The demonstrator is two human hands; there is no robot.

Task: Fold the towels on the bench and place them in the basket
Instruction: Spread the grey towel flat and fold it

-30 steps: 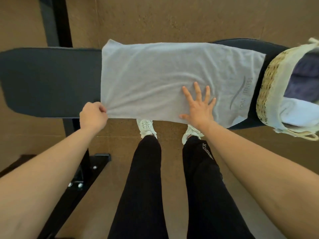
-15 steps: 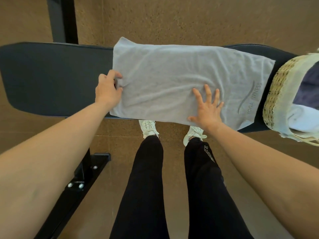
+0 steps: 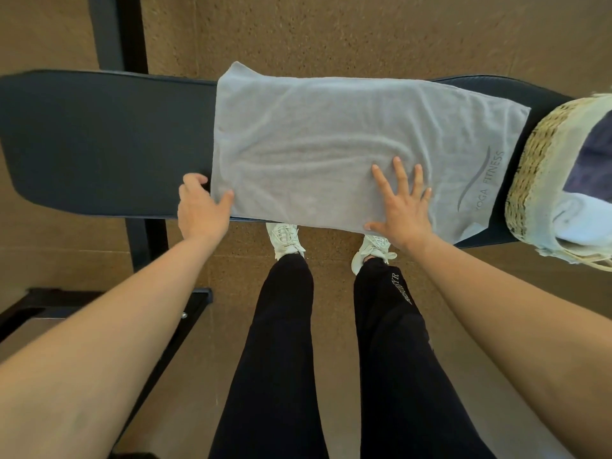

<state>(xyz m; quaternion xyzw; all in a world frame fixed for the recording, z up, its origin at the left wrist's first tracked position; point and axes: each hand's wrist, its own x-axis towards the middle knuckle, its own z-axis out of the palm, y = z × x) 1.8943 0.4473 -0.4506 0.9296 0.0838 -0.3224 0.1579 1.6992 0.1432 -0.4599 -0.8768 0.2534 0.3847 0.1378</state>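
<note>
While right grip (image 3: pixel 402 207) presses wide and flat on towel (image 3: pixel 331 134), spread over surface (image 3: pixel 99 144) | left grip (image 3: pixel 203 207) pinches towel's near corner | step: folding | next: probably lift that corner over toward right grip; basket (image 3: pixel 530 167) waits beyond it

The towel (image 3: pixel 331 144) under your right hand (image 3: pixel 402 210) is pale grey with darker grey lettering. The bench (image 3: pixel 99 144) left of your left hand (image 3: pixel 202 210) is black, and the woven basket (image 3: pixel 530 167) is straw-yellow.

Left hand (image 3: pixel 202 210) back down at the towel's (image 3: pixel 331 144) near left corner.
</note>
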